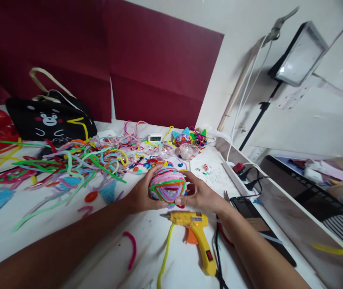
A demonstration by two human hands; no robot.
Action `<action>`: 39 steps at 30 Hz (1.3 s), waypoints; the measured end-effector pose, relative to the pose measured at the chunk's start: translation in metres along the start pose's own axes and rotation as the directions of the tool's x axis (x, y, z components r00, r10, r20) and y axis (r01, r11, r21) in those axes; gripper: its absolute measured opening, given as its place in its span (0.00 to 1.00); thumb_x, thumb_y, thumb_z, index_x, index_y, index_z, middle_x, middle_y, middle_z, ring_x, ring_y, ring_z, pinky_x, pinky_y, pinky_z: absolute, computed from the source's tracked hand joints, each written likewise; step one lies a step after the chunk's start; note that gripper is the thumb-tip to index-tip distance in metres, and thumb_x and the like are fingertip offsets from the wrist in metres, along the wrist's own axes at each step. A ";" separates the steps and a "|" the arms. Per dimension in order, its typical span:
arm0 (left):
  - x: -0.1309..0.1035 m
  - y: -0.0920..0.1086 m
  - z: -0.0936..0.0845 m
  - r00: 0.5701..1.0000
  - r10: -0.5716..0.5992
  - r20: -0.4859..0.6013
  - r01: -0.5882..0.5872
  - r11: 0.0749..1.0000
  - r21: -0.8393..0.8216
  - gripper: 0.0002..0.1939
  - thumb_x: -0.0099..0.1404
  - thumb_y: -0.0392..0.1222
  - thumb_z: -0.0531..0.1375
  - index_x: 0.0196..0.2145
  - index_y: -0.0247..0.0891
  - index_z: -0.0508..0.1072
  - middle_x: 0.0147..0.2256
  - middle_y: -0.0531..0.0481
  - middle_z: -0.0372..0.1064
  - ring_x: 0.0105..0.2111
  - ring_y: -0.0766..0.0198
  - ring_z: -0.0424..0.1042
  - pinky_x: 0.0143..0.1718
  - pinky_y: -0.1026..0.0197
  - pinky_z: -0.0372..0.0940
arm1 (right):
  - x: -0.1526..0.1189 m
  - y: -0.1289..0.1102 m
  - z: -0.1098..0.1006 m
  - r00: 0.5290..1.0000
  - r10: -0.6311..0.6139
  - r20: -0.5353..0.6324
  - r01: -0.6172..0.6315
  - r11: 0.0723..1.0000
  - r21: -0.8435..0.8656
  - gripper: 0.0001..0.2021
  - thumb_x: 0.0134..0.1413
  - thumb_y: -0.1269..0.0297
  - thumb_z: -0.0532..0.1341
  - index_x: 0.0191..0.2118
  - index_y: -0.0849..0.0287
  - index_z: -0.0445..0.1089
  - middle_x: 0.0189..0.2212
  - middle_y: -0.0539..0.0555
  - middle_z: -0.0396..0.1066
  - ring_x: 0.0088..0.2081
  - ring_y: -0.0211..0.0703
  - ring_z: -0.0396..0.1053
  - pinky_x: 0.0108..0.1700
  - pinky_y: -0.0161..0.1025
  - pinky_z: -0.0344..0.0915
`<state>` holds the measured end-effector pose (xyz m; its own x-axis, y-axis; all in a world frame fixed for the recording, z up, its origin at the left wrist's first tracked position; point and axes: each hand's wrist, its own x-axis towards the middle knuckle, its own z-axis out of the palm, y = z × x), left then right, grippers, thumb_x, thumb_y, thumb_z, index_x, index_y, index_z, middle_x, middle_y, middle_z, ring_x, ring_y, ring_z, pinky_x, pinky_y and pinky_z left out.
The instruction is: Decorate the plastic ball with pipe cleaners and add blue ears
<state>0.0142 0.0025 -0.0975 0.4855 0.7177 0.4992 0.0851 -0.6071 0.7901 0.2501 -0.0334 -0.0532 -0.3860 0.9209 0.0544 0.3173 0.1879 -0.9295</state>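
Left hand (141,196) and right hand (200,194), half-curled, grip the ball (168,182). Visible face: mostly covered; far side: hidden. Loose stems (72,160) lie toward the table's (147,261) left edge.

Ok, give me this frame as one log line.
left hand: holding striped ball | right hand: holding same ball | nearer camera: yellow glue gun on table | left side: loose pipe cleaners
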 end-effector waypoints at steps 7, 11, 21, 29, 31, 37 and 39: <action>0.003 0.009 -0.002 0.981 0.173 -0.084 -0.160 0.977 0.143 0.58 0.43 0.44 0.73 0.65 0.51 0.46 0.64 0.45 0.52 0.60 0.38 0.58 0.58 0.39 0.59 | -0.002 -0.008 0.002 0.993 -0.100 -0.054 0.099 0.995 -0.033 0.48 0.35 0.62 0.75 0.63 0.54 0.52 0.48 0.57 0.67 0.42 0.46 0.69 0.41 0.41 0.69; 0.002 0.008 -0.002 0.965 0.238 -0.112 -0.210 0.954 0.216 0.59 0.41 0.46 0.73 0.65 0.55 0.46 0.64 0.48 0.52 0.59 0.37 0.60 0.58 0.37 0.59 | -0.001 -0.008 0.003 0.986 -0.152 -0.069 0.148 0.987 -0.062 0.48 0.35 0.64 0.74 0.63 0.55 0.52 0.49 0.58 0.67 0.45 0.48 0.68 0.44 0.43 0.67; 0.002 0.001 -0.005 0.948 0.309 -0.081 -0.268 0.907 0.326 0.61 0.40 0.47 0.73 0.66 0.54 0.44 0.65 0.47 0.49 0.61 0.35 0.55 0.60 0.34 0.55 | -0.001 -0.010 0.004 0.962 -0.263 -0.073 0.251 0.957 -0.149 0.45 0.39 0.66 0.72 0.62 0.53 0.51 0.54 0.58 0.64 0.48 0.47 0.67 0.45 0.42 0.65; 0.002 0.006 -0.004 0.939 0.332 -0.090 -0.280 0.889 0.362 0.60 0.42 0.45 0.73 0.66 0.46 0.44 0.64 0.37 0.50 0.61 0.37 0.56 0.60 0.34 0.56 | -0.001 -0.009 0.004 0.960 -0.271 -0.066 0.259 0.954 -0.154 0.45 0.39 0.65 0.72 0.63 0.55 0.49 0.55 0.60 0.63 0.50 0.48 0.66 0.46 0.43 0.65; 0.003 0.006 -0.004 0.934 0.348 -0.084 -0.296 0.883 0.363 0.59 0.42 0.45 0.73 0.66 0.48 0.44 0.64 0.39 0.50 0.61 0.37 0.56 0.60 0.34 0.56 | -0.002 -0.009 0.004 0.960 -0.272 -0.067 0.259 0.953 -0.155 0.45 0.39 0.65 0.72 0.63 0.54 0.49 0.55 0.60 0.63 0.50 0.49 0.66 0.46 0.43 0.65; 0.005 0.010 -0.004 0.914 0.401 -0.067 -0.351 0.862 0.367 0.59 0.42 0.46 0.73 0.66 0.51 0.44 0.63 0.43 0.50 0.62 0.36 0.52 0.62 0.34 0.51 | -0.002 -0.008 0.003 0.967 -0.248 -0.058 0.240 0.964 -0.118 0.47 0.38 0.67 0.72 0.63 0.53 0.49 0.55 0.59 0.63 0.50 0.48 0.66 0.46 0.42 0.65; 0.006 0.012 -0.004 0.916 0.390 -0.092 -0.335 0.872 0.357 0.59 0.42 0.46 0.73 0.65 0.51 0.45 0.63 0.43 0.49 0.62 0.34 0.51 0.62 0.34 0.49 | -0.002 -0.008 0.003 0.973 -0.228 -0.047 0.225 0.973 -0.060 0.47 0.38 0.66 0.73 0.64 0.51 0.48 0.56 0.58 0.62 0.50 0.48 0.66 0.45 0.41 0.66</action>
<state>0.0147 0.0007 -0.0836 0.3977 0.4525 0.7982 0.2223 -0.8915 0.3947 0.2456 -0.0380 -0.0474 -0.4068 0.8690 0.2818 0.2739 0.4103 -0.8698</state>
